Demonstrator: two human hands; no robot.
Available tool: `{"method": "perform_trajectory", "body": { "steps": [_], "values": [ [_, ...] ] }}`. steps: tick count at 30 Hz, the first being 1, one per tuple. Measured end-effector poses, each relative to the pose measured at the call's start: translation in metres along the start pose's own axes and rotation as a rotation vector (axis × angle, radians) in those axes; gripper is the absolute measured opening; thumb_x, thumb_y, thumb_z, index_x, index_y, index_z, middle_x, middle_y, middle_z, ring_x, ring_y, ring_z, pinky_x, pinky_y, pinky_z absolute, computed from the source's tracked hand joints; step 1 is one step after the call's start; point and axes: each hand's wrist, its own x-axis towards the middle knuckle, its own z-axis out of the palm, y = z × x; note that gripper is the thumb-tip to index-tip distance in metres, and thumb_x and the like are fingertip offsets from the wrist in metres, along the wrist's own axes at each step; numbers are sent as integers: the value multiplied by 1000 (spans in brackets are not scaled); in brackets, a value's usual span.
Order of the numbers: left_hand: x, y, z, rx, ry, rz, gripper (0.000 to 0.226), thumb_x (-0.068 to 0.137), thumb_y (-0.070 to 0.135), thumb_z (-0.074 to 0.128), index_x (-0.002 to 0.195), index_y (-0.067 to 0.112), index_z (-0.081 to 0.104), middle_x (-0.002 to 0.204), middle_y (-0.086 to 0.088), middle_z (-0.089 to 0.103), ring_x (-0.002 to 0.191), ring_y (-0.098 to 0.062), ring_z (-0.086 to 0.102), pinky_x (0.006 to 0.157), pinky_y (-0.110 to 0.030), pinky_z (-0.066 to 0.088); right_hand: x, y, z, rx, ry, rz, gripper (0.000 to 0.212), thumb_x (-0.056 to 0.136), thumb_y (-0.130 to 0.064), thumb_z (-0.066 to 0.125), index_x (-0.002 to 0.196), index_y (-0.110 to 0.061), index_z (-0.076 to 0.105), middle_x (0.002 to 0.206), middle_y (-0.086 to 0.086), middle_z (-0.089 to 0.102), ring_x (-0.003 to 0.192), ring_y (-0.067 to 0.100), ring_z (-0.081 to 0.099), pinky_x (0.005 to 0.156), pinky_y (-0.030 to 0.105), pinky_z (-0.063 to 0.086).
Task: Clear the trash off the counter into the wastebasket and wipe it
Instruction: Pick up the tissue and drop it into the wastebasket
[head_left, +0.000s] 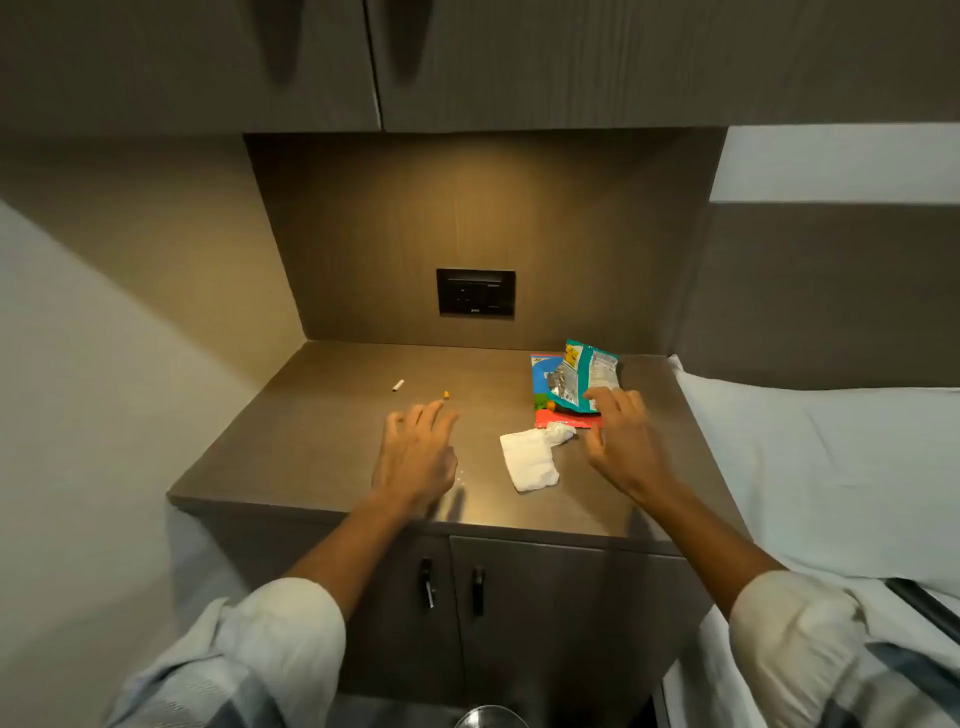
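Note:
On the brown counter lie a crumpled teal snack wrapper over a flat red and blue wrapper, a white crumpled tissue, a small orange butt and a small white butt. My left hand hovers open over the counter's middle, fingertips just short of the orange butt. Over the wrappers' near edge, my right hand is spread open, fingers touching or almost touching the teal wrapper. Neither hand holds anything. No wastebasket is visible apart from a round shiny rim at the bottom edge.
A black socket plate sits in the back panel. Cupboards hang overhead. Two doors with black handles are below the counter. A bed with white sheets adjoins on the right, a white wall on the left.

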Motion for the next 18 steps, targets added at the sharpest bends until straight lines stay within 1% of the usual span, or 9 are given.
{"method": "perform_trajectory", "body": {
  "steps": [2,4,6,8,10,11,13,16,18],
  "values": [
    [18,10,12,-112,-64,-36,41,93,33,52,133,25,52,135,1,58,124,-18,51,104,-38,39,20,12,7,44,-85,35,32,87,-21,61,118,-15,55,123,10,60,107,25,57,87,39,57],
    [30,26,25,-224,-139,-109,40,94,35,52,132,23,54,132,-1,61,120,-20,55,102,-38,44,39,23,15,41,-272,13,18,90,-22,57,107,-18,60,116,7,63,107,20,55,88,40,55],
    [34,47,37,-320,-184,-178,48,92,44,55,133,20,54,134,-3,61,121,-23,56,100,-39,48,51,31,26,37,-411,-56,19,91,-23,56,108,-21,63,116,4,63,110,19,52,93,41,51],
    [35,64,50,-354,-239,-157,62,87,55,56,138,20,49,140,-2,56,125,-22,51,101,-39,46,57,36,35,31,-478,-129,26,90,-19,57,115,-26,60,122,0,61,113,18,50,94,41,48],
    [34,78,62,-318,-330,-100,76,84,61,54,146,19,38,151,-1,44,131,-23,43,106,-41,39,61,36,47,-6,-523,-199,28,90,-16,56,116,-26,59,123,1,60,111,21,52,89,40,51],
    [35,83,65,-304,-370,-96,78,85,60,54,148,19,33,153,-1,40,133,-24,40,106,-42,36,61,36,51,-46,-533,-223,25,90,-16,56,114,-24,59,122,3,60,108,22,54,86,39,53],
    [41,90,67,-329,-387,-141,72,88,52,55,147,19,32,150,-3,44,131,-26,41,103,-41,36,60,36,60,-101,-515,-253,21,90,-15,56,111,-19,59,119,7,60,104,25,56,84,41,55],
    [49,93,64,-319,-329,-162,57,90,40,57,141,19,42,132,-9,57,119,-29,51,94,-40,41,58,38,68,-61,-457,-174,24,86,-9,58,110,-13,60,111,12,63,99,28,59,83,44,55],
    [49,93,63,-360,-290,-127,38,91,31,59,126,17,58,112,-13,64,105,-32,59,81,-39,48,57,38,72,-87,-430,-157,17,86,-9,60,101,-12,65,100,12,64,94,28,60,78,45,55]
  ]
}}
